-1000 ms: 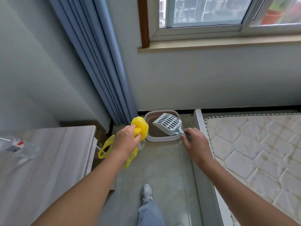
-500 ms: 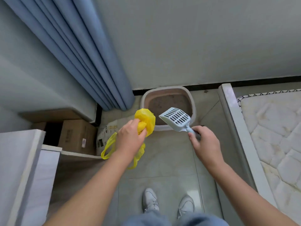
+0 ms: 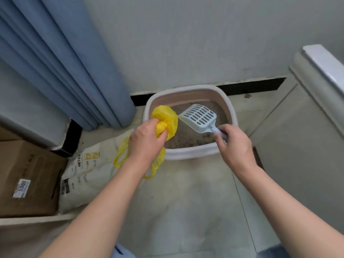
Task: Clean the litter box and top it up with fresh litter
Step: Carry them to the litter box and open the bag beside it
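Head view: the litter box (image 3: 189, 153) stands on the floor (image 3: 186, 211) at the foot of the wall, just right of the curtain's (image 3: 65, 62) hem. Grey-brown litter (image 3: 188, 138) covers its bottom.

The right grip (image 3: 235, 146), a bare hand, is clamped round the handle of the pale blue scoop (image 3: 198, 118). The scoop looks like light, stiff plastic, so the handle end is the sound place to hold it. Its long axis runs from the box's near right rim toward the far left. The slotted head points away from the person, over the litter; whether it touches cannot be told.

The left grip (image 3: 147, 139) is clenched on a crumpled yellow bag (image 3: 166, 116) above the box's left rim, its loops dangling. The film seems thin, soft and slippery, and probably needs opening by the loops.

A litter sack (image 3: 87, 174) lies on the floor left of the box, beside a cardboard carton (image 3: 28, 174).
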`<state>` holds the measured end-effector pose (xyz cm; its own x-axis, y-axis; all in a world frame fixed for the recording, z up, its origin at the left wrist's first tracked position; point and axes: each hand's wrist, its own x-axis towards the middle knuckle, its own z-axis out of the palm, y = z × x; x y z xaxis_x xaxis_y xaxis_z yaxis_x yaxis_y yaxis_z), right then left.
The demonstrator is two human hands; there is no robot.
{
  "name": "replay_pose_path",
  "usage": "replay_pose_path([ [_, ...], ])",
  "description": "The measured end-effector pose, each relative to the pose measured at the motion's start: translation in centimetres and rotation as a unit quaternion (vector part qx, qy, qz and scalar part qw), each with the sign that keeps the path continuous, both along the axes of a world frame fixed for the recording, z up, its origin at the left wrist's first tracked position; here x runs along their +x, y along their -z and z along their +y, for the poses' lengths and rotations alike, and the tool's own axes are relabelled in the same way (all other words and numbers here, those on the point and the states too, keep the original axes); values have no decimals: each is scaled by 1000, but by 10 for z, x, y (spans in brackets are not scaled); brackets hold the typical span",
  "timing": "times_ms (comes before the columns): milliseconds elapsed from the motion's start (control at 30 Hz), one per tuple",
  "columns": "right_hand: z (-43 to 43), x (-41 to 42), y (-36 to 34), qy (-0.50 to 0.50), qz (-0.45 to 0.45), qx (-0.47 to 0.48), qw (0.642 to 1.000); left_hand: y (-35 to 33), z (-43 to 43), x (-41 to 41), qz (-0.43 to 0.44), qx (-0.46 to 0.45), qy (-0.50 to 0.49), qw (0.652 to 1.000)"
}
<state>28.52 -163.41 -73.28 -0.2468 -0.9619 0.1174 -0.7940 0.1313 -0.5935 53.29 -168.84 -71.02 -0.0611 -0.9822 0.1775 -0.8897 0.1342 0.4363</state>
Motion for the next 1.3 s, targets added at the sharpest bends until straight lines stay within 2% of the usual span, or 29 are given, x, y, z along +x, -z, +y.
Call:
replay_pose_path([
  [267, -13, -2, -5, 41, -14, 12, 999, 10, -9, 0, 25, 15, -13, 999],
  [433, -20, -1, 0, 31, 3, 15, 999, 23, -21, -5, 5, 35, 12, 999],
  [600, -37, 8, -3, 31, -19, -15, 999, 26, -26, -10, -5, 21, 41, 999],
  [867, -44, 2, 12, 27, -5, 28, 999, 44, -22, 9, -41, 35, 29, 998],
  [1100, -51, -9, 6, 58, -10, 24, 998, 32, -29, 4, 3, 22, 24, 999],
  [1300, -51, -17, 17, 71, -20, 39, 997, 32, -26, 2, 7, 37, 22, 999],
])
